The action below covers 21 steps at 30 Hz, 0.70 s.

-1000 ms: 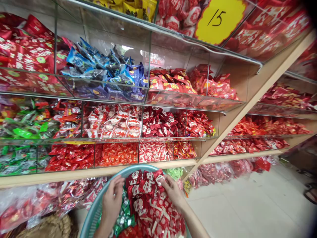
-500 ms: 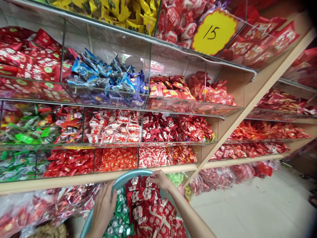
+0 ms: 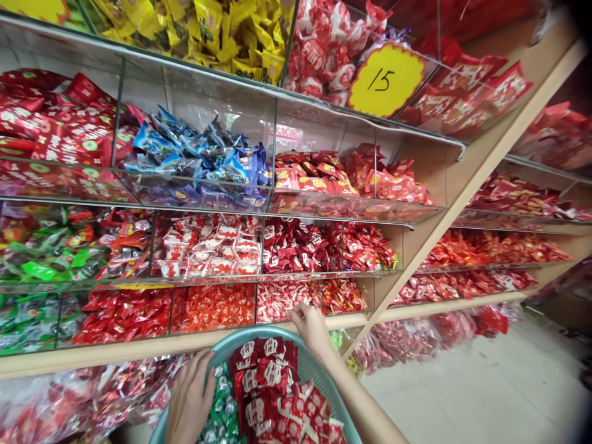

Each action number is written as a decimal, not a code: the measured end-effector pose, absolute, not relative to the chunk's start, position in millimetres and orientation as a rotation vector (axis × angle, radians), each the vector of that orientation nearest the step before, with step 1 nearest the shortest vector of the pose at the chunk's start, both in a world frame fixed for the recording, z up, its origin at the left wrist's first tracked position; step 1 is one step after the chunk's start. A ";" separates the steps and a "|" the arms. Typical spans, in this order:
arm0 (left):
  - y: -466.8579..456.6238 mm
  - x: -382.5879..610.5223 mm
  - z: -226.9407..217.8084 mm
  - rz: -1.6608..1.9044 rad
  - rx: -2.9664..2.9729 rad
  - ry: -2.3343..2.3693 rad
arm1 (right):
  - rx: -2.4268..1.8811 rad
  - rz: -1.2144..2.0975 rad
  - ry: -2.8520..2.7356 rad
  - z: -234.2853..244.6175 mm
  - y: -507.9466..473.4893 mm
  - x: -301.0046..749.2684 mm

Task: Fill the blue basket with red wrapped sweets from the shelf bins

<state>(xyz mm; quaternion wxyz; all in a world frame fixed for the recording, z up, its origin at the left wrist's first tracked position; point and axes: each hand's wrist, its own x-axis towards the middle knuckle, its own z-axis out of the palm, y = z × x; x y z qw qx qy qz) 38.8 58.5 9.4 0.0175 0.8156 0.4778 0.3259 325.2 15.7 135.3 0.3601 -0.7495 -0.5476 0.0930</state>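
Observation:
A teal plastic basket (image 3: 319,377) sits low in front of me, full of red-and-white candy packets (image 3: 272,388) with green wrapped candies (image 3: 222,413) on its left side. My left hand (image 3: 189,398) grips the basket's left rim, fingers curled over the edge. My right hand (image 3: 311,325) is raised above the basket's far rim, at the front of the lowest clear bin of red-and-white candies (image 3: 282,296). Its fingers are bent together in a pinch; what they hold, if anything, I cannot make out.
Tiered clear acrylic bins on a wooden shelf (image 3: 139,348) hold red, green, blue and yellow wrapped sweets. A yellow price tag reading 15 (image 3: 386,80) hangs above. Bagged candies (image 3: 69,401) lie below the shelf. A pale tiled floor (image 3: 485,394) opens to the right.
My right hand lifted off the red packets in the basket and moved up toward the lowest bin. My left hand slid from the candies to the basket's rim. The view tilted upward.

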 end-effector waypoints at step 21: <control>57.5 39.5 12.7 1.030 2.538 1.512 | -2.076 -0.281 -1.398 254.5 73.9 353.3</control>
